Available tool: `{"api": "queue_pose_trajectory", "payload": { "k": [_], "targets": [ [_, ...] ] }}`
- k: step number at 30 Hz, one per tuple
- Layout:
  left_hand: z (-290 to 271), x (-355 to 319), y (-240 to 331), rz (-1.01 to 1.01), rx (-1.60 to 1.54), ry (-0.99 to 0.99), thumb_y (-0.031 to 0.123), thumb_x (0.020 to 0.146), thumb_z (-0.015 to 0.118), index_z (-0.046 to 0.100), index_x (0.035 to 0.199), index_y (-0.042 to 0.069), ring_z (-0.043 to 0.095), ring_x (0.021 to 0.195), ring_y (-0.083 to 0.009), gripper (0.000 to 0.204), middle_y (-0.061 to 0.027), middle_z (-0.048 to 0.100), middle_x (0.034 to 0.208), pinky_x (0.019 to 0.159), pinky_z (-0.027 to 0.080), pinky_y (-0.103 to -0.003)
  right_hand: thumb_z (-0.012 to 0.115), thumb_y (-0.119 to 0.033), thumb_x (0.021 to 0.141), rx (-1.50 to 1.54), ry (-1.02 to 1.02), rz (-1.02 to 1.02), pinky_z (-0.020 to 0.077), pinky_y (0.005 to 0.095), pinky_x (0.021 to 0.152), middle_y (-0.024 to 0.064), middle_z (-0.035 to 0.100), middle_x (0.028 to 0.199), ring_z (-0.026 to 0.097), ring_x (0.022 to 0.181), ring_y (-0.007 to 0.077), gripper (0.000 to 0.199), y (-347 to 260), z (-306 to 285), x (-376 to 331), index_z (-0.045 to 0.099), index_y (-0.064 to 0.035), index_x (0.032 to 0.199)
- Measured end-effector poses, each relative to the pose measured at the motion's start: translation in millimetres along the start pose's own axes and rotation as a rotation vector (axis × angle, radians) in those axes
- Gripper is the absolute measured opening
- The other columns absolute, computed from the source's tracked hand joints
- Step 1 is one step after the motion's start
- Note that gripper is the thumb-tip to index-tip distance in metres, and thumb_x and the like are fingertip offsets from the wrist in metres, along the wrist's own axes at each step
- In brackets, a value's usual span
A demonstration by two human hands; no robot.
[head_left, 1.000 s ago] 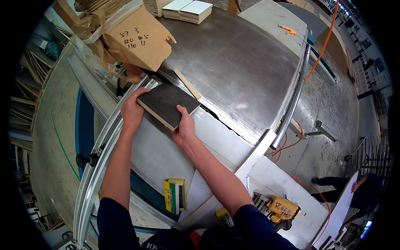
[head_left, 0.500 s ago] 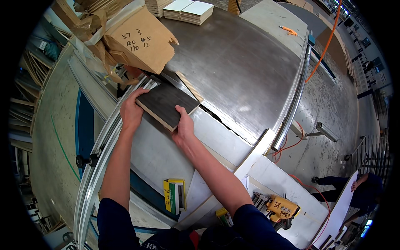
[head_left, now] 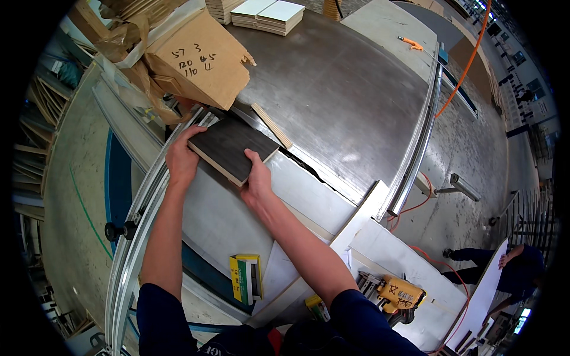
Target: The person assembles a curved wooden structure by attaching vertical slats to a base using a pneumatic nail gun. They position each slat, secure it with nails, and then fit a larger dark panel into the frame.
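Note:
Both hands hold a dark-topped wooden panel (head_left: 230,145) with pale edges, tilted over the machine table. My left hand (head_left: 183,160) grips its left corner, thumb along the top edge. My right hand (head_left: 257,178) is closed round the near right corner, thumb on the dark face. Just beyond the panel a narrow wooden strip (head_left: 272,126) lies on the dark metal tabletop (head_left: 338,89). The fingers under the panel are hidden.
A torn cardboard box (head_left: 199,62) stands far left, near stacked white-topped boards (head_left: 267,16). A yellow nail gun (head_left: 399,293) and a yellow-green box (head_left: 246,279) lie nearby. Metal rails (head_left: 133,249) run along the left. At right, a person carries a white panel (head_left: 484,296).
Both hands and the panel have shifted slightly left, opening a wider gap to the wooden strip. The grip looks the same.

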State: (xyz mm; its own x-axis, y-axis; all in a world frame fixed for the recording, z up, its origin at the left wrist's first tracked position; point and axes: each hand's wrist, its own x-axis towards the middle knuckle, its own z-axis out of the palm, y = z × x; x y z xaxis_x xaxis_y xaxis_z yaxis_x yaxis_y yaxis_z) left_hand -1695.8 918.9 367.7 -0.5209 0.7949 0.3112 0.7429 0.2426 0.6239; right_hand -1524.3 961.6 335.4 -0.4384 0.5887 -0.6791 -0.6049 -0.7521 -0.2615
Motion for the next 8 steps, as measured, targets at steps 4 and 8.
{"api": "queue_pose_trajectory", "payload": {
  "k": [4, 8],
  "targets": [
    [-1.0, 0.1, -2.9, 0.005, -0.004, -0.002, -0.006, 0.084, 0.062, 0.073, 0.115, 0.017, 0.066, 0.118, -0.0307, 0.04, -0.0078, 0.07, 0.129, 0.095, 0.051, -0.034, 0.072, -0.026, 0.09, -0.001, 0.002, -0.001, 0.0593, 0.0405, 0.086, 0.0129, 0.068, 0.117, 0.069, 0.102, 0.0247, 0.045, 0.0, 2.5, -3.8, 0.059, 0.0034, 0.122],
    [-1.4, 0.9, -7.0, 0.009, 0.005, -0.014, -0.006, 0.083, 0.069, 0.072, 0.117, 0.015, 0.067, 0.118, -0.027, 0.04, -0.0088, 0.07, 0.128, 0.097, 0.051, -0.033, 0.072, -0.026, 0.09, 0.006, 0.0, -0.002, 0.0595, 0.0409, 0.087, 0.0136, 0.068, 0.118, 0.069, 0.103, 0.0264, 0.046, 2.5, 1.1, 0.8, 0.059, 0.003, 0.123]
  ]
}}
